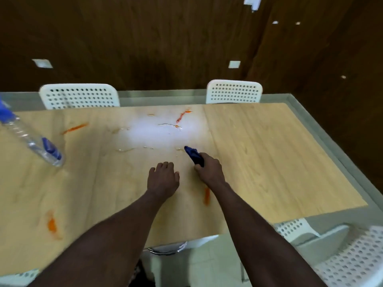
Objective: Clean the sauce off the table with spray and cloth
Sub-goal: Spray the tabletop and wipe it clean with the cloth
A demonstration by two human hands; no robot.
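While the spray bottle (35, 139) sits tilted near the table's (269, 152) left edge, I see my left hand (163, 179) palm-down mid-table, fingers loose, holding nothing. Just right of it, my right hand (209, 169) grips the blue cloth (193, 155), which is bunched ahead of its knuckles toward the sauce streaks (182, 116) near the far edge.

A bare left forearm (107, 241) and bare right forearm (255, 224) fill the lower middle of the frame, uncovered to the wrists, ending in a bare left hand (163, 179) and right hand (209, 170).
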